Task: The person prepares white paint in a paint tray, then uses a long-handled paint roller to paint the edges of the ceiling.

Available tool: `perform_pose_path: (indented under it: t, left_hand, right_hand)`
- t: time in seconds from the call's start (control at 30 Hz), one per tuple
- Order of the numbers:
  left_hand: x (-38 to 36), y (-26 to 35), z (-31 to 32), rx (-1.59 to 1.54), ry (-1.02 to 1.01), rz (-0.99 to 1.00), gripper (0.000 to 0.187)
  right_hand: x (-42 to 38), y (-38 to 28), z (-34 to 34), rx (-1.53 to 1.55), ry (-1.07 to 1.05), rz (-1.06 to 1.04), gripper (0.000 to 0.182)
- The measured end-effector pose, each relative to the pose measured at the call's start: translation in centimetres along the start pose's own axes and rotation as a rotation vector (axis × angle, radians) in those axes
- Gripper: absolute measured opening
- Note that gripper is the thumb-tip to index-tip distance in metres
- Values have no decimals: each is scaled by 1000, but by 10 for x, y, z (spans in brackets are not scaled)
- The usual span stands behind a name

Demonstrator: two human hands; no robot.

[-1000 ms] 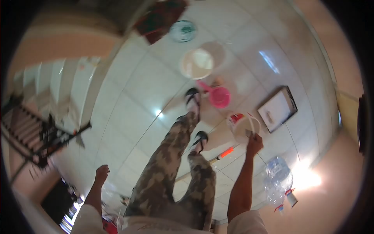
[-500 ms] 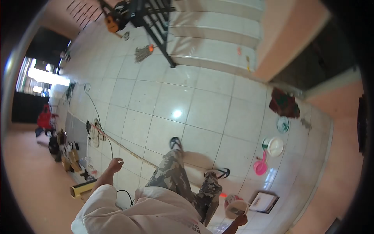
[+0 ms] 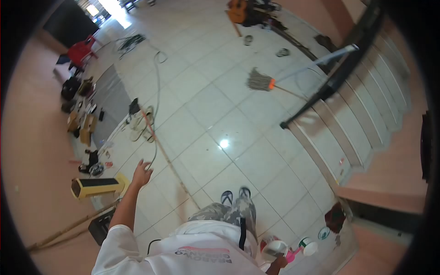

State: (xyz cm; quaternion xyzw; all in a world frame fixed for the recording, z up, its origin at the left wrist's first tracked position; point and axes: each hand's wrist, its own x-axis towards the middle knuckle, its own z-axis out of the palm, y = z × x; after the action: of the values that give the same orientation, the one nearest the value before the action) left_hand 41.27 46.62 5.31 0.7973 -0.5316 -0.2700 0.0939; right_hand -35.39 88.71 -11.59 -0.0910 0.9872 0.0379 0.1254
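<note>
My right hand (image 3: 277, 264) is closed at the near rim of a white bucket (image 3: 263, 245) with red print, at the lower right. A flat grey thing (image 3: 276, 253) shows at the bucket's mouth beside the fingers. The pink dipper (image 3: 290, 255) overlaps the hand and bucket in this view. Out to the left, my left hand (image 3: 144, 174) hangs in the air over the tiles, fingers apart and holding nothing. A cable (image 3: 155, 153) on the floor runs up to it in the view.
Across the floor ahead lies a long pole (image 3: 172, 167). Sandals (image 3: 140, 126) lie by its far end. A yellow-and-black upright unit (image 3: 98, 187) stands left. A mop (image 3: 261, 81) rests by the stairs (image 3: 321, 137). At right are a white-and-green tub (image 3: 310, 247) and dark red cloth (image 3: 335, 217).
The view has swung to the right, and the stairs now lie at the right. My feet have come together. The bucket, still at my right hand, now appears closer to the tub and dipper.
</note>
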Motion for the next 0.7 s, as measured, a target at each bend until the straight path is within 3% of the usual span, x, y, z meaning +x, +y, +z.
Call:
perform_pose_path:
  t: [0.03, 0.17, 0.27, 0.3, 0.33, 0.37, 0.43, 0.47, 0.5, 0.57, 0.6, 0.63, 0.7]
  left_hand:
    - [14, 16, -23, -55, 0, -1, 39]
    - [97, -13, -82, -99, 101, -5, 37]
    - [119, -91, -86, -108, 220, -23, 38]
    - [113, -108, -87, -168, 203, -124, 39]
    - [104, -159, -71, 139, 217, -66, 41]
    - [86, -163, -75, -3, 99, -321, 42]
    - [34, -197, -62, 88, 84, -439, 42]
    - [4, -197, -67, 135, -67, -419, 45]
    - [-24, -212, -53, 170, -45, -546, 46]
    - [-64, -240, -55, 212, -238, -404, 52]
    - [-69, -225, -60, 182, -39, -542, 42]
    - [-56, -224, -88, 18, -347, -723, 33]
    - [-3, -229, -114, -59, -368, -807, 34]
  right_hand:
    - [2, -30, 5, 45, -39, 8, 56]
    - [-52, -255, -9, 211, 30, -139, 45]
    - [-85, -403, 2, 414, 28, -147, 46]
    - [-84, -443, 2, 372, 15, -190, 45]
    - [-80, -500, 14, 350, -1, -239, 44]
    - [-88, -545, 31, 326, -24, -267, 44]
    - [-95, -639, 39, 272, -128, -303, 37]
    - [-109, -680, 31, 337, -117, -326, 34]
    - [-122, -731, 27, 426, -102, -356, 31]
    - [-143, -821, 37, 551, -160, -329, 28]
    - [-156, -861, 38, 527, -148, -363, 28]
    - [-170, -901, 42, 499, -139, -394, 28]
    - [-197, -978, 61, 430, -90, -441, 28]
